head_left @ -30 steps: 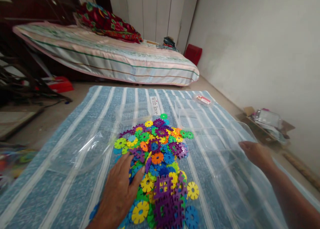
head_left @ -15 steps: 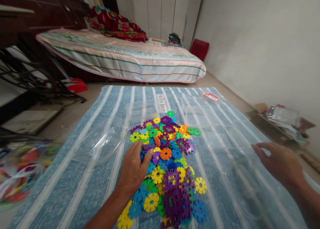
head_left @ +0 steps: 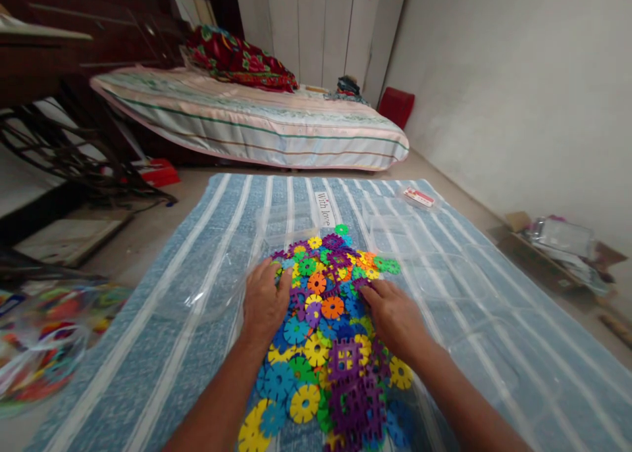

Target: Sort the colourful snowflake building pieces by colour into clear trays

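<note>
A heap of plastic snowflake discs [head_left: 316, 349] in yellow, blue, green and orange, mixed with purple square lattice pieces [head_left: 345, 360], covers the middle of the cloth. My left hand [head_left: 264, 302] rests along the heap's left side, thumb apart from the fingers, with no piece visible in it. On the right side, my right hand [head_left: 397, 315] reaches in with its fingertips touching a purple piece [head_left: 363, 283]; its thumb is hidden. Clear plastic boxes stand around the heap: a back left box [head_left: 286, 220], a back right box [head_left: 390, 231] and a left box [head_left: 197, 287].
A blue-and-white striped cloth [head_left: 162, 347] lies under everything. At its far side are a "With love" strip [head_left: 323, 210] and a small red-and-white packet [head_left: 419, 197]. A bag of colourful pieces [head_left: 44, 347] is at the left, a carton [head_left: 557, 254] at the right, a bed [head_left: 276, 126] behind.
My right hand has moved left from the clear boxes onto the heap's right side. My left hand stays at the heap's left edge. The view has shifted slightly.
</note>
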Demonstrator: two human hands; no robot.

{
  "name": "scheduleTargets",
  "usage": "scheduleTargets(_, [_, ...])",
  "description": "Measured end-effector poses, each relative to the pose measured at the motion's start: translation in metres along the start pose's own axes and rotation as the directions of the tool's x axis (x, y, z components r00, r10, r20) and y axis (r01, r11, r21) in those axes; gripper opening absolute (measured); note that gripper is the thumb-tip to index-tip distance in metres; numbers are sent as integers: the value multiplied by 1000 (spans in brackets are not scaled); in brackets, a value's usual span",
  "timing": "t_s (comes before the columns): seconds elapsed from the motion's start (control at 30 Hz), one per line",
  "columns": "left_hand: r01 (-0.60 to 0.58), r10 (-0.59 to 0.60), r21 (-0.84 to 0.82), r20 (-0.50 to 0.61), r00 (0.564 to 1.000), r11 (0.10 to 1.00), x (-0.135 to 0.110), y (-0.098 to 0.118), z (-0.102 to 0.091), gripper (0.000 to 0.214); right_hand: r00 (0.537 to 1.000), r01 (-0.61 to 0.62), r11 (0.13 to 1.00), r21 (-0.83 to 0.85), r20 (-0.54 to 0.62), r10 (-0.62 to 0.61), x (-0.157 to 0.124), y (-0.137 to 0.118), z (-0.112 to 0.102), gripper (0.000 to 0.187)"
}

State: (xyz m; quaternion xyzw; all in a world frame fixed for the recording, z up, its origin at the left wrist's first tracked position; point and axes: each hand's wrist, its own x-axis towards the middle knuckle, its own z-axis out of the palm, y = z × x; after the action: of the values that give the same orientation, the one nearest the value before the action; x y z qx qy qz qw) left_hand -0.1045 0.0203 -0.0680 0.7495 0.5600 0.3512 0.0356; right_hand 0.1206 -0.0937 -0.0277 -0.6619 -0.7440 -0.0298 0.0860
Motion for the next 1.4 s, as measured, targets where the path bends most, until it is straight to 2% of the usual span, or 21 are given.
scheduleTargets(0.1, [-24,23,47,18,1000,999,0,-8,2,38,999,-7,1000,-15,-34,6,0,0,0,19])
scheduleTargets(0.2, [-38,32,94,63,998,995,2,-12,4,43,987,4,999,38,-158,2,-15,6,-10,19])
scheduleTargets(0.3, [-26,13,119,103,995,993,3,-12,5,49,957,2,998,58,-289,15,-36,27,-29,22])
scheduleTargets(0.37, [-14,0,124,114,994,992,3,-12,5,49,922,-95,995,-7,-378,85,-49,53,-44,24])
scheduleTargets(0.43, [-11,-4,126,118,993,992,2,-12,4,49,874,-299,945,-133,-436,215,-60,87,-57,27])
scheduleTargets(0.47, [-12,-3,127,118,993,992,2,-12,4,49,847,-413,888,-202,-443,293,-64,105,-63,28])
scheduleTargets(0.53, [-17,2,129,117,993,992,2,-12,4,47,795,-580,758,-298,-409,447,-72,140,-70,31])
scheduleTargets(0.57, [-19,4,129,114,994,991,2,-13,4,47,776,-623,712,-323,-371,511,-75,154,-72,33])
scheduleTargets(0.67, [-21,7,131,106,994,991,1,-14,5,45,737,-676,661,-326,-295,608,-84,173,-69,38])
scheduleTargets(0.73, [-26,13,132,102,995,991,1,-14,5,45,748,-659,705,-262,-316,583,-87,163,-63,39])
scheduleTargets(0.77, [-30,16,131,104,994,991,1,-14,5,45,773,-618,758,-208,-334,539,-87,151,-59,38])
scheduleTargets(0.87, [-35,21,128,110,994,991,2,-14,5,45,882,-331,944,1,-354,310,-80,102,-48,35])
scheduleTargets(0.93, [-37,23,125,112,993,991,2,-14,5,44,937,-161,981,110,-295,188,-68,67,-42,29])
scheduleTargets(1.0, [-36,23,122,109,994,992,2,-14,4,43,983,-97,984,148,-139,117,-52,38,-36,26])
scheduleTargets(1.1, [-34,22,114,104,994,993,1,-14,5,43,985,-153,984,96,99,143,-26,12,-28,33])
scheduleTargets(1.17, [-29,18,111,101,995,993,0,-15,5,43,963,-207,977,52,187,194,-11,4,-22,41])
scheduleTargets(1.27, [-16,5,115,97,995,993,-1,-15,6,42,939,-248,969,20,250,235,3,1,-13,42])
scheduleTargets(1.4, [-16,4,122,97,995,992,-2,-15,7,40,932,-258,966,-23,256,255,6,-2,-6,35])
